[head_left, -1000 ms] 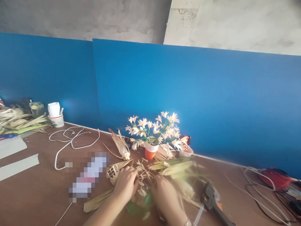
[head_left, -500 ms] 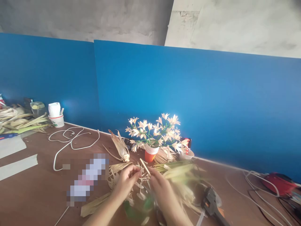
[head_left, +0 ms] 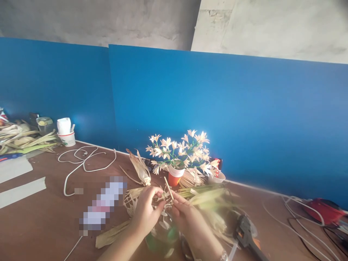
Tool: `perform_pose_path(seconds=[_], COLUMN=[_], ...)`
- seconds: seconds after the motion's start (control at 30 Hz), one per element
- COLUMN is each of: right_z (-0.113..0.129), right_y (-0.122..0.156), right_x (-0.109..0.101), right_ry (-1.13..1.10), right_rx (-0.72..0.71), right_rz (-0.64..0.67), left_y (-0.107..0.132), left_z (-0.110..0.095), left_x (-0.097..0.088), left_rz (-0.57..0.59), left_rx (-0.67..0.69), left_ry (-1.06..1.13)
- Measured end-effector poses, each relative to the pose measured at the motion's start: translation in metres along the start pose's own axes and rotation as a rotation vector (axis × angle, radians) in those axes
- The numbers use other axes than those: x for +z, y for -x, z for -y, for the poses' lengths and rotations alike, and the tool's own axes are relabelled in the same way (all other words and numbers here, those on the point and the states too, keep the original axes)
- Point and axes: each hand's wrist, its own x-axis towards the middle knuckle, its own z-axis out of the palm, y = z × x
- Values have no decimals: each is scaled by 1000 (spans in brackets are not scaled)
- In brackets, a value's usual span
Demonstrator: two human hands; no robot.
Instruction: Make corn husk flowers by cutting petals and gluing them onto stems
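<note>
My left hand and my right hand meet low in the middle of the brown table. Together they pinch a thin pale stick that points up and away, with a small husk petal at its base. Under the hands lies a pile of small cut husk petals and long green-yellow corn husks. Just behind stands an orange paper cup holding cream husk flowers.
A black and orange glue gun lies right of my hands. White cables trail at left, more cables and a red device at far right. A white cup and husk heap sit far left. A blue panel backs the table.
My hands came up off the husk pile and picked up the thin stick; they now hold it between them, tilted slightly more upright than half a second ago.
</note>
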Motion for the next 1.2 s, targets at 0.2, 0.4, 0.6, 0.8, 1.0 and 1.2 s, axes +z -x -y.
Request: perform_pose_path(seconds=[0.2, 0.4, 0.6, 0.8, 1.0, 1.2], right_z=[-2, 0, 6, 1, -4, -6], right_y=[4, 9, 11, 5, 5, 6], right_x=[3, 3, 5, 5, 4, 10], right_ry=[-246, -229, 52, 167, 167, 743], right_rx=[171, 164, 111, 10, 37, -335], right_rz=[130, 76, 92, 113, 91, -64], left_y=[5, 3, -1, -3, -4, -2], left_z=[5, 4, 2, -1, -10, -6], left_x=[1, 2, 1, 0, -4, 9], left_rz=[-83, -43, 235, 267, 276, 157], left_rx=[346, 107, -308, -388, -313, -454], left_ry=[-302, -65, 386, 477, 379, 434])
